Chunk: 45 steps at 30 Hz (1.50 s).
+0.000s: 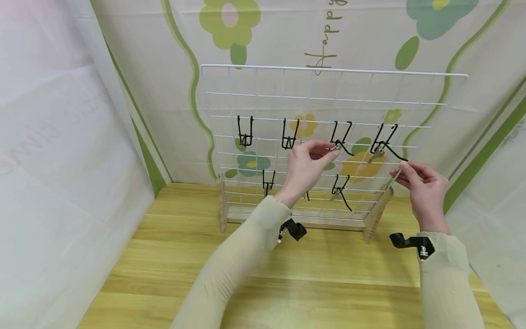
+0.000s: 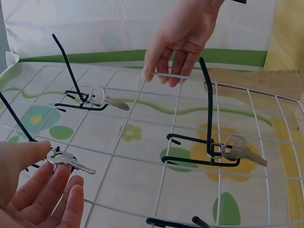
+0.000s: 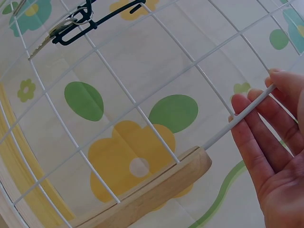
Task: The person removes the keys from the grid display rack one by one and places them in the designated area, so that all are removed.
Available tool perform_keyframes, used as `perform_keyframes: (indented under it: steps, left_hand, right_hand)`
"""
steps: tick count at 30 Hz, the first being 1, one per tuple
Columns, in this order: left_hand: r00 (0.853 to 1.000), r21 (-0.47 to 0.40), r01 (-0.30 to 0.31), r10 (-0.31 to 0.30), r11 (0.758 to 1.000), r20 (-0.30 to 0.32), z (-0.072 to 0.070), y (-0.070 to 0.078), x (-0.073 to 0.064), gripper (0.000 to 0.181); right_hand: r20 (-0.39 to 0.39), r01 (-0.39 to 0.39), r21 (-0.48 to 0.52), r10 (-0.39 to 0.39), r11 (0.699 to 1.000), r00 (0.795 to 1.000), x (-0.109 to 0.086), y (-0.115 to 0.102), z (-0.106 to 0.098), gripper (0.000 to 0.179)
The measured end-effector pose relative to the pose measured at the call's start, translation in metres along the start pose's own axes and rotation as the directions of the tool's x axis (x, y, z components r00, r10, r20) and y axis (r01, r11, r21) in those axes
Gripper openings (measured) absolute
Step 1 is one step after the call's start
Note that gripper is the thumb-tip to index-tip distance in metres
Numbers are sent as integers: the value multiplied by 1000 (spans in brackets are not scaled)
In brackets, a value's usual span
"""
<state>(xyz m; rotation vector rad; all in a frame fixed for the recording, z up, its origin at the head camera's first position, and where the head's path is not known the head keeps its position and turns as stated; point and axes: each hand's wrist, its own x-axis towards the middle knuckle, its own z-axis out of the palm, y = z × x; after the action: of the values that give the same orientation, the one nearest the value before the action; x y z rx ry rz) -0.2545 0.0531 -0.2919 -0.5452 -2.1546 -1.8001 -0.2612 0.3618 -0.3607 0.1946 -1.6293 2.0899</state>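
You have both hands at a white wire grid point(image 1: 324, 97) that stands on the wooden surface point(image 1: 287, 283). Your left hand point(image 1: 306, 167) pinches the first key point(image 2: 71, 161) between thumb and fingers; in the head view that key is at 2 o'clock from the hand, at the front of the third upper hook point(image 1: 345, 135) from the left. Your right hand point(image 1: 425, 187), at about 3 o'clock from your left, grips the grid's side rod between thumb and fingertips, just above the right wooden foot point(image 1: 376, 217).

Take the first key as your clock centre in the head view. The second key point(image 2: 110, 100) hangs at 3 o'clock on the rightmost upper hook point(image 1: 384, 139), whose long prong slants down toward your right fingertips. The third key point(image 2: 240, 151) hangs at 6 o'clock on a lower hook point(image 1: 341, 185). Toward 9 o'clock you have two more upper hooks, the nearer one point(image 1: 290, 135) and the farther one point(image 1: 245, 132). At 8 o'clock is the lower left hook point(image 1: 268, 183), and at 7 o'clock another hook shows only partly, behind your left arm. A flowered cloth point(image 1: 361, 32) hangs behind the grid.
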Motion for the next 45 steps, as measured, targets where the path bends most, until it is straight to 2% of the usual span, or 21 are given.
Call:
perform_keyframes:
  steps: [12,21,29,36,45]
  left_hand:
    - [997,26,-46,48,999,-57,7,3,6,12]
    - [996,16,-59,60,998,-66,5,5,4,12]
    - [990,-14,-139,138,990,-33,-2,5,-2,15]
    - [984,-45,-177,176,983,-16,-5,7,-8,14]
    - [961,-110,-274,275,955,-6,-7,15,-17,11]
  right_hand:
    - [8,13,13,-13,1000,1000,-1,0,2,31]
    - [8,13,27,-13,1000,1000,-1,0,2,32]
    - [6,7,25,-7,1000,1000,0,-1,2,34]
    - [7,-2,31,1,1000,1000,0,0,1,36]
    - [5,-1,44,1,999,1000,1,0,1,31]
